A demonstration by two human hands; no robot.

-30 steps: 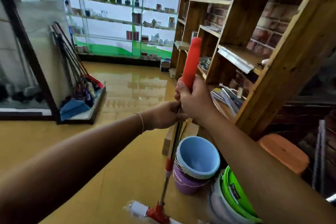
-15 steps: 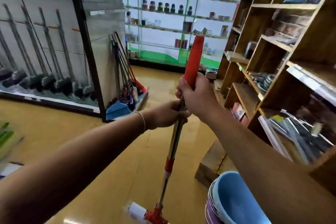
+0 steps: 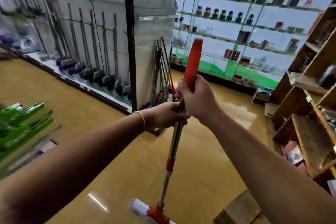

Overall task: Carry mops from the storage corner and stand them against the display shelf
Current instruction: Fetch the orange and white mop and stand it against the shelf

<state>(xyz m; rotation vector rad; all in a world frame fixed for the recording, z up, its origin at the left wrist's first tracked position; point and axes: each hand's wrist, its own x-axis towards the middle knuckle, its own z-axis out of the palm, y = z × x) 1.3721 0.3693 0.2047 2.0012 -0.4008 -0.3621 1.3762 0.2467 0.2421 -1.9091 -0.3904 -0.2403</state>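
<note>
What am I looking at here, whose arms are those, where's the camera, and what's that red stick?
There is no machine here: the camera sits on a person's head, looking forward and down, so the two arms are that person's own. The right hand grips the red top of a mop. The left hand holds its metal pole just below. The mop's white and red head hangs near the yellow floor. More mops lean in the corner ahead, and a wooden shelf stands on the right. This looks like a shop.

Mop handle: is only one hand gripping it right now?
No, both hands grip the mop: the right hand at the base of the red grip, the left hand just below on the metal shaft.
</note>
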